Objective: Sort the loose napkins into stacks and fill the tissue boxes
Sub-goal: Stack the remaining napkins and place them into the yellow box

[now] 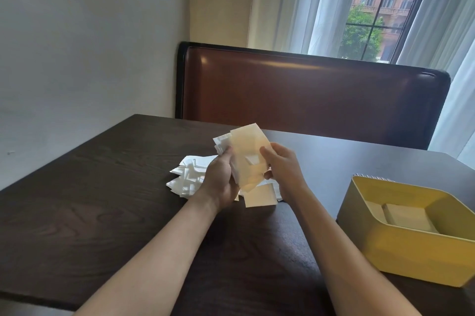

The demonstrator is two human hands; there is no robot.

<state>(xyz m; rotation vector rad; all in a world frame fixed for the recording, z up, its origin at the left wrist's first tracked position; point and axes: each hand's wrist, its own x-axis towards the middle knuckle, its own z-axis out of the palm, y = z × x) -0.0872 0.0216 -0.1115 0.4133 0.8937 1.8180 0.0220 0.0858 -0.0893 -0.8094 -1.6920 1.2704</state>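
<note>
Together, left hand [222, 176] and right hand [281, 169] grip a napkin bundle [248, 158] with curled fingers above the loose napkins [187, 176]; yellow tissue box [411, 246] sits right.

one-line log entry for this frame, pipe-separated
stage: sorting | left hand: holds napkin stack | right hand: pinches stack edge | loose napkins: on table | yellow box: some napkins inside

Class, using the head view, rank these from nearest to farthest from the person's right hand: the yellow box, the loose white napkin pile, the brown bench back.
1. Loose white napkin pile: on the table just beneath and left of the right hand.
2. Yellow box: on the table, off to the right.
3. Brown bench back: beyond the table's far edge.
</note>
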